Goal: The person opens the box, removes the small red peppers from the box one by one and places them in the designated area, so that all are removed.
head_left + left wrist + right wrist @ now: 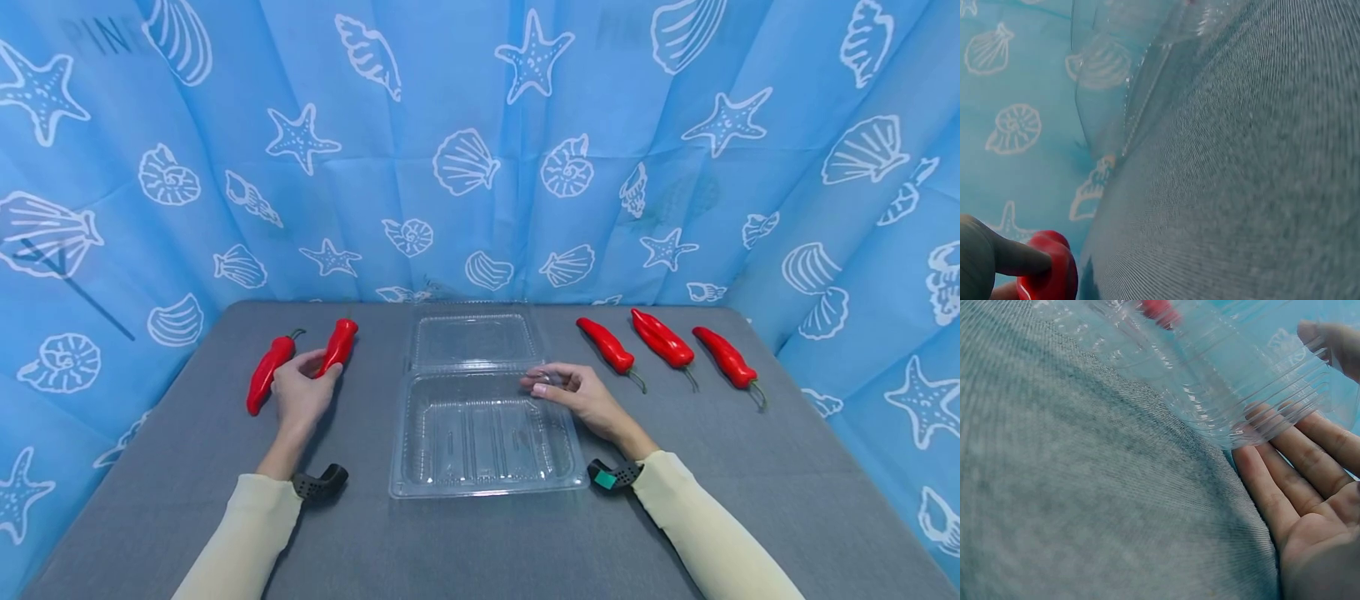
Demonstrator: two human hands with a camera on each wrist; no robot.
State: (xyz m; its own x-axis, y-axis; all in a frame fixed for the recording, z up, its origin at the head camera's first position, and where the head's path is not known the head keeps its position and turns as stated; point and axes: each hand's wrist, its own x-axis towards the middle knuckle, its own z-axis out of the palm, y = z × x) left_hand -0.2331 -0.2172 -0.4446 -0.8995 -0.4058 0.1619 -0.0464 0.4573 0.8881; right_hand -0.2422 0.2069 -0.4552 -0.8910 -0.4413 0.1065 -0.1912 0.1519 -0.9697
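My left hand (pixel 303 396) pinches a red pepper (pixel 341 343) between thumb and fingers at the left of the table. Just left of that hand lies another red pepper (pixel 268 375) with a green stem. A clear plastic container (pixel 491 483) stands open in the middle, its lid (pixel 476 310) folded back toward the curtain. My right hand (pixel 581 396) is at the container's right side near the hinge. In the right wrist view its fingers (pixel 1310 459) extend fairly straight against the clear wall, with the thumb (pixel 1335 347) spread apart at the rim.
Three red peppers, a left one (pixel 606 344), a middle one (pixel 663 337) and a right one (pixel 726 358), lie in a row at the back right. Grey cloth covers the table (pixel 480 550). A blue shell-patterned curtain (pixel 510 225) hangs behind and along both sides.
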